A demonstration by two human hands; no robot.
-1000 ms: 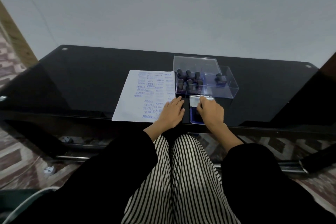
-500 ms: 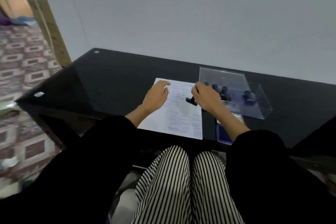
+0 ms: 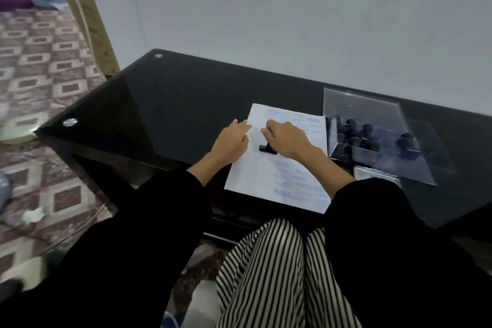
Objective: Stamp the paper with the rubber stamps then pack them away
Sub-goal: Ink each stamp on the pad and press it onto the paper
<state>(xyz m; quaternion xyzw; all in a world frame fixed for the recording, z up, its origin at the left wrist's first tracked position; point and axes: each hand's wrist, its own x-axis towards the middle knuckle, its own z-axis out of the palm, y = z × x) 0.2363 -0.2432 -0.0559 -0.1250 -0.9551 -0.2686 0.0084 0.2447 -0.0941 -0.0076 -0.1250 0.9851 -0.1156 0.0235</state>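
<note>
A white paper [image 3: 255, 176] with several blue stamped words lies on the black glass table [image 3: 170, 104]. My right hand [image 3: 286, 138] grips a black rubber stamp [image 3: 267, 148] whose base sits flat on the paper's upper left part. My left hand [image 3: 234, 141] rests on the paper's left edge with fingers stretched forward. To the right stands a clear plastic box [image 3: 378, 136] with its lid raised, holding several dark-handled stamps [image 3: 354, 136]. The ink pad [image 3: 372, 174] lies in front of the box, partly hidden by my right sleeve.
The table's left corner with a metal stud [image 3: 70, 122] juts toward a patterned floor [image 3: 40, 66]. A grey wall runs behind the table. My striped trousers fill the lower middle of the view.
My right hand left the ink pad, carried the stamp leftward and set it down on the paper. My left hand slid up to the paper's left edge. The view swung left.
</note>
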